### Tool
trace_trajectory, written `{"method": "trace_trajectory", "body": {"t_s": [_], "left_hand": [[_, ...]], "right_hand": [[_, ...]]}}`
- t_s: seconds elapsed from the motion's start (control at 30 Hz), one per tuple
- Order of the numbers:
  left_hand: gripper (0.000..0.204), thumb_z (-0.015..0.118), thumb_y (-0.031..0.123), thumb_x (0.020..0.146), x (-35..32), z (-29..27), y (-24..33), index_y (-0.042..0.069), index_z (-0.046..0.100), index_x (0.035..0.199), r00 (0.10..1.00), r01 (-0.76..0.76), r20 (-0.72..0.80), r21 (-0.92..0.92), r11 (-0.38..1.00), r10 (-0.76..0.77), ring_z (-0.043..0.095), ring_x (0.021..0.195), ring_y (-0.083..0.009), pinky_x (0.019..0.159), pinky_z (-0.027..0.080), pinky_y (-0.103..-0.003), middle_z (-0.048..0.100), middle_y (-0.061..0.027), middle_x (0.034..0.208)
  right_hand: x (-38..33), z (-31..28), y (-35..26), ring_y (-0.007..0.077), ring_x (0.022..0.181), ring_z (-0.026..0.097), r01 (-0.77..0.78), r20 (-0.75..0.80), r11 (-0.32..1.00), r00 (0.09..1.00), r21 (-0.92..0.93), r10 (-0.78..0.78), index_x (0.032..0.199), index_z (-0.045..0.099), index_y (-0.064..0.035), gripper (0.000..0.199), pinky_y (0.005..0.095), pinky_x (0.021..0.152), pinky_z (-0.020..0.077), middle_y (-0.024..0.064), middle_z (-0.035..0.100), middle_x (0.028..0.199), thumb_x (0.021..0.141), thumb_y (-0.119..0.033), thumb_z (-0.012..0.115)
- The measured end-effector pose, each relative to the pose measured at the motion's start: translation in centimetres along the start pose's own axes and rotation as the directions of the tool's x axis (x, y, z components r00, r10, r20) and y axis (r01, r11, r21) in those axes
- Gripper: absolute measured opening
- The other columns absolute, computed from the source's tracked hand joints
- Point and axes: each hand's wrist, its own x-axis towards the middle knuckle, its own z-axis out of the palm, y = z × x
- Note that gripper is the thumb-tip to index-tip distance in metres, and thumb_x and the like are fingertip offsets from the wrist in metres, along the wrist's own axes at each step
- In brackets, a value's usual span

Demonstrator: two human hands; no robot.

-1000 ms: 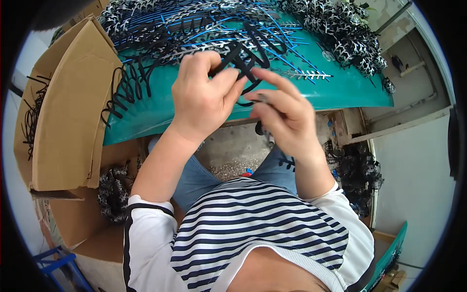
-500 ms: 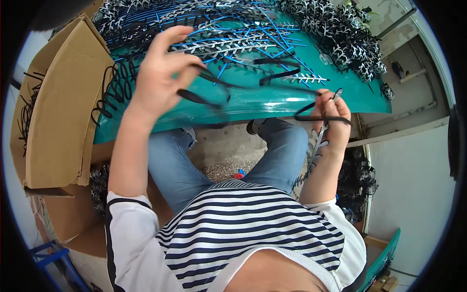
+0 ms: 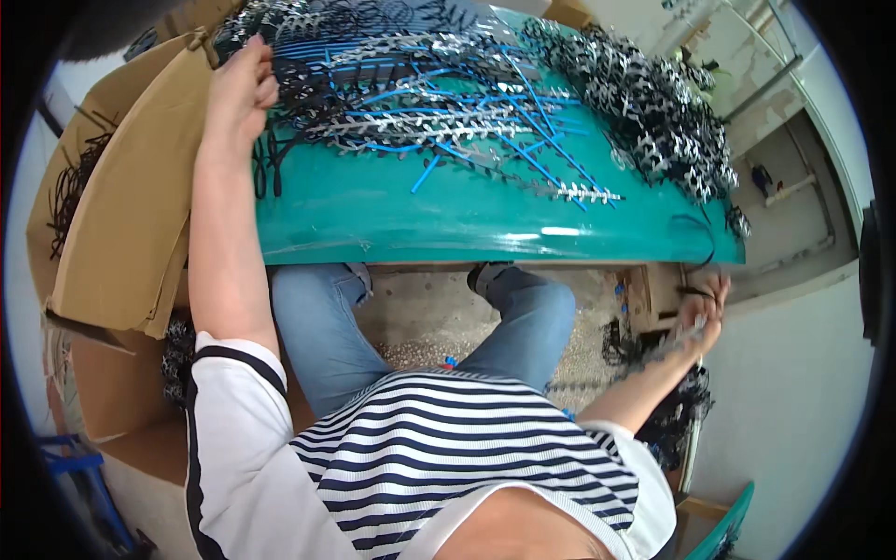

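My left hand reaches over the far left corner of the table, by the cardboard box's top edge, fingers curled closed. Whatever may be in them is hidden. Black cord loops hang at the table's left side, just below that hand. Beyond the table's right front corner, my right hand is closed on a silver leaf-shaped trim, which trails back along my forearm, blurred. A thin black strap rises from the same hand.
Blue sticks and more leaf trims lie across the green-covered table. A black-and-silver leaf pile covers its right side. At the left stands a large cardboard box, with black cords beside it.
My left hand has moved up and left to the table's far corner, away from the black strap. My right hand has swung right and down, still with the trim and strap.
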Motion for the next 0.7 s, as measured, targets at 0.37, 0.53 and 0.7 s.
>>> {"method": "trace_trajectory", "body": {"t_s": [0.37,0.53,0.7], "left_hand": [[0.017,0.051,0.017,0.082,-6.8,11.1,-2.2,0.000,0.053,0.079,0.907,0.295,0.309,0.016,0.955,-0.286,0.058,0.065,-0.0219,0.051,0.048,-0.026,0.053,-0.0084,0.073],[0.017,0.050,0.012,0.082,-8.4,10.2,-5.1,-0.005,0.053,0.083,0.828,0.522,0.415,-0.321,0.790,-0.378,0.059,0.083,-0.0301,0.068,0.053,-0.029,0.056,-0.0146,0.082],[0.017,0.053,0.012,0.081,-9.6,8.2,-6.2,-0.004,0.053,0.085,0.880,0.463,0.285,-0.328,0.824,-0.381,0.060,0.077,-0.0255,0.063,0.053,-0.026,0.057,-0.0139,0.080]], "right_hand": [[-3.1,2.1,5.0,0.0056,0.041,0.037,-0.119,0.225,0.964,0.959,-0.236,0.174,0.092,0.051,-0.0017,0.014,0.0174,0.035,0.0276,0.0052,0.052,0.077,0.084,-0.013,0.048],[-3.7,4.1,7.0,0.0061,0.040,0.037,-0.256,0.335,0.934,0.882,-0.248,0.331,0.092,0.051,-0.0009,0.013,0.0171,0.034,0.0288,0.0071,0.053,0.081,0.084,-0.011,0.049],[-4.2,5.3,8.3,0.0062,0.041,0.038,-0.288,0.393,0.920,0.839,-0.265,0.376,0.092,0.051,-0.0009,0.013,0.0169,0.034,0.0293,0.0075,0.053,0.080,0.084,-0.012,0.048]]}}
